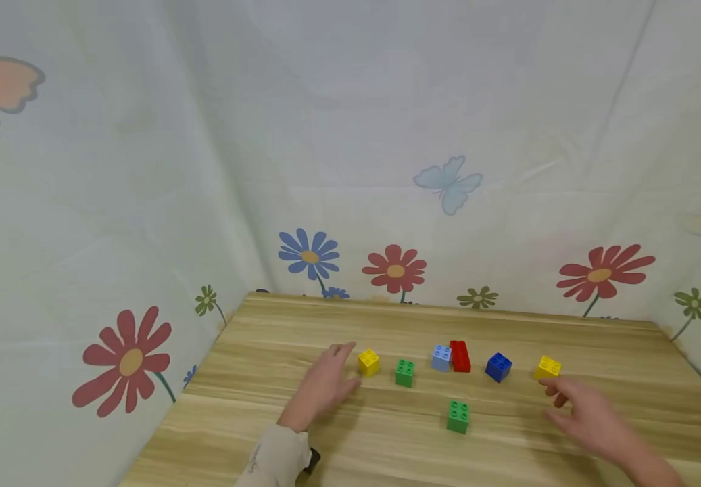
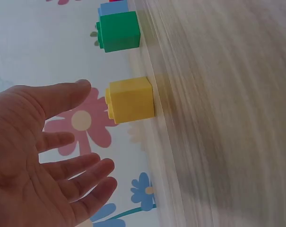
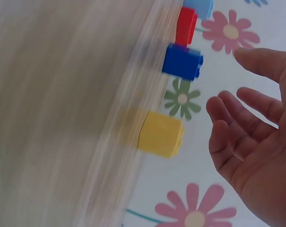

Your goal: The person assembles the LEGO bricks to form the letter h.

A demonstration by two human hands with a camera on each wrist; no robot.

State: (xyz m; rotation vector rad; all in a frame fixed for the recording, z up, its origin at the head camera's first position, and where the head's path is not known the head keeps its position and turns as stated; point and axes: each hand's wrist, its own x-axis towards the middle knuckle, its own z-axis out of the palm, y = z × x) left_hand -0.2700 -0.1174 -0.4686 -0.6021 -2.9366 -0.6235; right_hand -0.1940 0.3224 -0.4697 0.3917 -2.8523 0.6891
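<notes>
My left hand hovers at the left side of a yellow building block, thumb and fingers spread apart with nothing between them. In the left wrist view that yellow block stands just past the thumb tip. At the right, my right hand is held close in front of a second yellow block. Its fingers are loosely bent and hold nothing, as the right wrist view shows beside the yellow block. A dark blue block sits left of that one.
Between the hands stand a green block, a light blue block against a longer red block, and a nearer green block. The wooden table ends at a flower-printed curtain behind and at the sides.
</notes>
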